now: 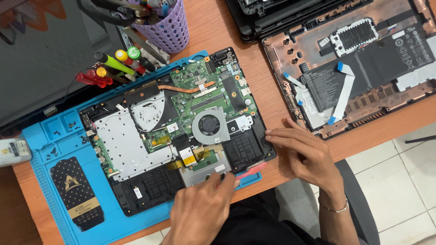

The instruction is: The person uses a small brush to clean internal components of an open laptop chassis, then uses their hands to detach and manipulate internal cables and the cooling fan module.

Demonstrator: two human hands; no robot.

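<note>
Head view: two opened laptops on a wooden desk. Left hand (pixel 204 206) pinches a red tool (pixel 250 171) over one laptop (pixel 177 131), its green board and round grey fan (pixel 210 125) exposed, on a blue ribbed mat (pixel 50 149). Right hand (pixel 304 152) rests flat, fingers spread, at its corner. Second laptop (pixel 359 63) lies beside.

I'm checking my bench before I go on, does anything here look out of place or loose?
Yes. Tiny black screws lie scattered loose on the blue mat left of the opened laptop, not gathered together. The second opened laptop base overhangs the table edge slightly.
</note>
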